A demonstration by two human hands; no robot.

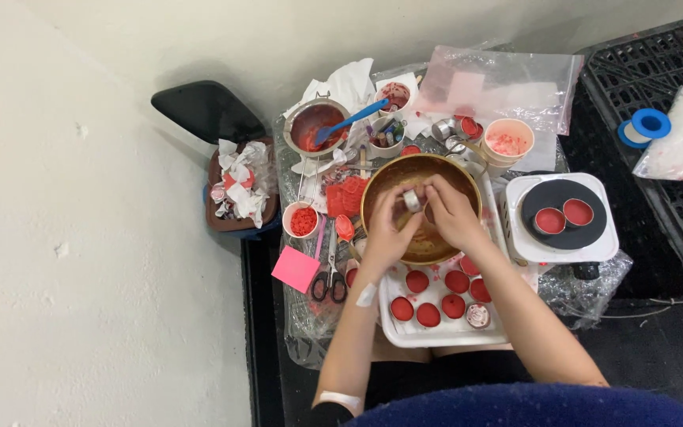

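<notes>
Both my hands meet over a brass-coloured bowl (393, 180) in the middle of the small table. My left hand (385, 229) and my right hand (450, 212) together hold a small round silver tin (412, 201) above the bowl. Just below the bowl sits a white tray (405, 336) with several round tins filled with red wax (428, 314). A strip of white tape is stuck on my left forearm (366, 295).
A white hot plate (606, 237) at the right carries two red-filled tins (564, 216). A metal sieve with a blue spatula (318, 126), a cup of red bits (303, 221), scissors (330, 281), a pink note (296, 269), cups, a plastic bag and a bin of tissues (239, 186) surround the bowl.
</notes>
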